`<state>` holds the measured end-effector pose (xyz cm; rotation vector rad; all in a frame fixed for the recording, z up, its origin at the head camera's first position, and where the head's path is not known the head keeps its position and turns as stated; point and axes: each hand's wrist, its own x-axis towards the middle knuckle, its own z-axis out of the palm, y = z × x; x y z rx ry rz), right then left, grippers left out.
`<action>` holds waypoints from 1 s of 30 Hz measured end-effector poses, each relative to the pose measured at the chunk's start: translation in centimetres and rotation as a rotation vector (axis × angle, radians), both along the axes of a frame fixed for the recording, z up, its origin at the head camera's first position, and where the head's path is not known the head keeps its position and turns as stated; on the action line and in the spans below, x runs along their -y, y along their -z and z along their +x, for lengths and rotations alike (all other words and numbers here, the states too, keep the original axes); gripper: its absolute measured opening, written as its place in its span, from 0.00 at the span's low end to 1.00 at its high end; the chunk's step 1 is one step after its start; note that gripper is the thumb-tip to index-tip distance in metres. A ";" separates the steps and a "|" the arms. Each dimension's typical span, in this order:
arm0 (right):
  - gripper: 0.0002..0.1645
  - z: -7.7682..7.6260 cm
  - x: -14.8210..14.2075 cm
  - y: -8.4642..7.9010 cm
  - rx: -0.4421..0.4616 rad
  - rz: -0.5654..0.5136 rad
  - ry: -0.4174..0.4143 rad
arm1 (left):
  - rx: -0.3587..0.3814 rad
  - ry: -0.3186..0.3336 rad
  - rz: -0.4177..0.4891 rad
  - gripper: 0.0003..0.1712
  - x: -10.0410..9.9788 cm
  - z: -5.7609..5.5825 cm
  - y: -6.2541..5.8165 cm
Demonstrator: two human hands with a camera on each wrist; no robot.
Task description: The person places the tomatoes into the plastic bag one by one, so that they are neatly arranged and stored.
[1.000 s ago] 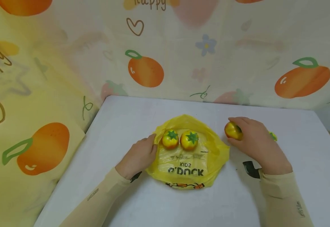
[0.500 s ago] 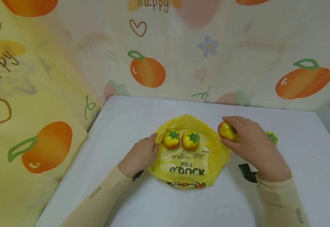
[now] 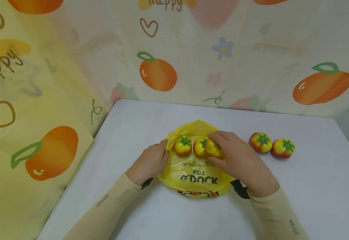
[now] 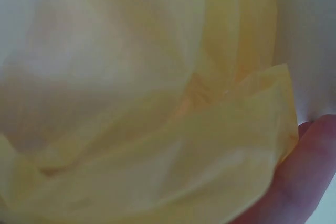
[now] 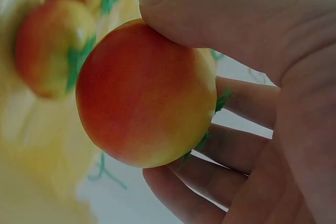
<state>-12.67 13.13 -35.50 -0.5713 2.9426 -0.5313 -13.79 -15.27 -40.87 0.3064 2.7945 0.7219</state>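
A yellow plastic bag (image 3: 170, 181) lies spread with its mouth open in the middle of the table. My left hand (image 3: 149, 161) pinches its left rim; the left wrist view shows the bag's thin film (image 4: 210, 166) beside a finger (image 4: 310, 171). Two yellow-red tomatoes with green star-shaped tops, a left one (image 3: 182, 146) and a right one (image 3: 199, 147), sit inside. Over the bag's right side, my right hand (image 3: 243, 163) holds a third tomato (image 3: 214, 148) between thumb and fingers. Seen from the right wrist, that tomato (image 5: 147, 95) shows its red underside.
Two more tomatoes, one (image 3: 260, 142) beside the other (image 3: 283, 148), rest close together on the white table (image 3: 318, 186) to the right. Behind the table hangs a cloth (image 3: 186, 66) printed with oranges, and a similar one (image 3: 51, 100) covers the left side.
My right hand has carried its tomato leftward from beside the bag to over it, uncovering the two tomatoes on the right. The left hand keeps its grip on the rim.
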 end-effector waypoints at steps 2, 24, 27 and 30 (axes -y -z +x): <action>0.43 0.1 0.8 0.4 -0.008 0.001 -0.029 | 0.002 -0.003 0.000 0.32 0.0 0.0 0.0; 0.38 1.3 6.2 2.7 -0.083 0.045 -0.240 | -0.020 0.007 -0.037 0.30 -0.1 -0.1 -0.2; 0.38 1.4 6.8 3.0 -0.056 0.049 -0.253 | -0.012 0.009 -0.037 0.30 0.0 -0.1 -0.2; 0.37 1.5 7.2 3.4 -0.073 0.057 -0.278 | -0.006 0.013 -0.040 0.30 0.0 -0.2 -0.2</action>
